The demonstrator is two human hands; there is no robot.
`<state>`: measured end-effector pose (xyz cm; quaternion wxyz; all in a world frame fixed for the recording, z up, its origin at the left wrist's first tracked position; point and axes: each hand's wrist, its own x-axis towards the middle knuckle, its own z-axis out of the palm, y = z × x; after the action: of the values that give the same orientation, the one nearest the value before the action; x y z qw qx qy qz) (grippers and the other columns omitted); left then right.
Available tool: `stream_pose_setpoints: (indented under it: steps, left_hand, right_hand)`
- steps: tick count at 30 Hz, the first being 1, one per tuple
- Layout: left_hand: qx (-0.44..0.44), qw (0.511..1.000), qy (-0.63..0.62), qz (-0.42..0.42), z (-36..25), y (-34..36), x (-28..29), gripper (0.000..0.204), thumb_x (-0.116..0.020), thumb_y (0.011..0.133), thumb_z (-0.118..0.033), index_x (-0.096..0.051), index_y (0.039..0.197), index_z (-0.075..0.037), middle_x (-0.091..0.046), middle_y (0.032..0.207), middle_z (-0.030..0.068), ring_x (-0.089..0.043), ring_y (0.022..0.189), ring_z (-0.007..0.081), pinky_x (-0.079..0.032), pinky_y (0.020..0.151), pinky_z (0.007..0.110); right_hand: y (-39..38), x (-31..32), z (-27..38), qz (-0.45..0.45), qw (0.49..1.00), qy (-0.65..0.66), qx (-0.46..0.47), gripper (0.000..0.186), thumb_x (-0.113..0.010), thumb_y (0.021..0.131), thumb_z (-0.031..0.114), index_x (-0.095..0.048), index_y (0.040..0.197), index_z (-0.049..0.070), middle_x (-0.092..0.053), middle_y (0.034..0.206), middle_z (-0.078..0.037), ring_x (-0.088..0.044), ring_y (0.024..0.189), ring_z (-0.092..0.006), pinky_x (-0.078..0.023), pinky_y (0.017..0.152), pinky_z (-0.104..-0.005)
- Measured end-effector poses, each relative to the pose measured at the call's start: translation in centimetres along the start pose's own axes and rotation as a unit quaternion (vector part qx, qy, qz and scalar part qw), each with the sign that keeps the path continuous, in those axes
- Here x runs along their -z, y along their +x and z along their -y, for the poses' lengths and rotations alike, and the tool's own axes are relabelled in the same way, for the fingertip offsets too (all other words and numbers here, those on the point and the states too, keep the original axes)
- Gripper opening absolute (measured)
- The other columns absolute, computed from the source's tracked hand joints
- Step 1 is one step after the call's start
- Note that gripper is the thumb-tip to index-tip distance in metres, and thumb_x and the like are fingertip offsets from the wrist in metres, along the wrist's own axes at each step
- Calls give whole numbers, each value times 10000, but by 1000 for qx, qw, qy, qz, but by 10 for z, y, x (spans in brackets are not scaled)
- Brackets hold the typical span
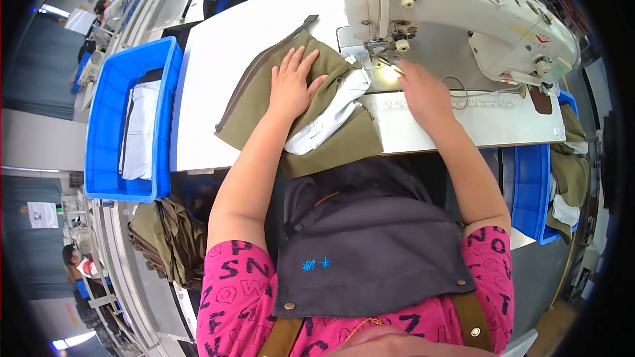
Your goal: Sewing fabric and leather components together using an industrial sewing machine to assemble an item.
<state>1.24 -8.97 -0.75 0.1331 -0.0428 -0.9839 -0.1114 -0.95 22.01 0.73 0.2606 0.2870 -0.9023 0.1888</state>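
My left hand [292,86] lies flat, fingers spread, on an olive fabric piece [264,96] on the sewing table. A dark zipper [250,69] runs along the fabric's far-left edge, and white lining [331,116] shows between its folds. The fabric's right corner reaches toward the needle area of a white sewing machine [456,6]. Beside that area, my right hand [426,92] is closed on a slim, pointed metal tool [390,65] with a yellowish glint. The tool's exact kind is too small to tell. Its tip is close to the presser foot, under the machine's lamp.
A blue bin [96,132] with folded white and grey pieces stands left of the white table [205,73]. Olive garments [172,238] are heaped below it. Another blue bin [532,178] with olive and white pieces is at right. A ruler strip [486,103] lies along the table.
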Motion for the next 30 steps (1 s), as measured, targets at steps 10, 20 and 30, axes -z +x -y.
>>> stream_pose_setpoints:
  steps: [10,20,30]
  left_hand:
    - [13,1000,-18,1,-5,-5,4,634,-624,980,-528,-501,1528,-232,-413,1623,97,-305,1541,300,-271,1212,574]
    - [19,1000,-16,14,-1,-26,13,641,-627,978,-524,-498,1531,-226,-404,1629,102,-297,1545,296,-268,1208,578]
    - [68,963,-260,0,35,-48,72,622,-710,945,-153,-487,1524,-105,-423,1603,198,-403,1490,348,-343,1210,404]
  right_hand:
    - [42,-37,24,179,980,-79,-48,143,-547,970,128,-577,1099,73,-678,923,-121,-694,859,-344,-558,692,-464]
    - [19,5,18,174,977,-48,-113,230,-588,987,194,-634,1170,63,-681,992,-122,-699,939,-334,-556,765,-474]
    - [-73,46,41,66,965,237,-92,148,-715,930,207,-725,907,61,-689,852,-121,-659,774,-326,-515,708,-427]
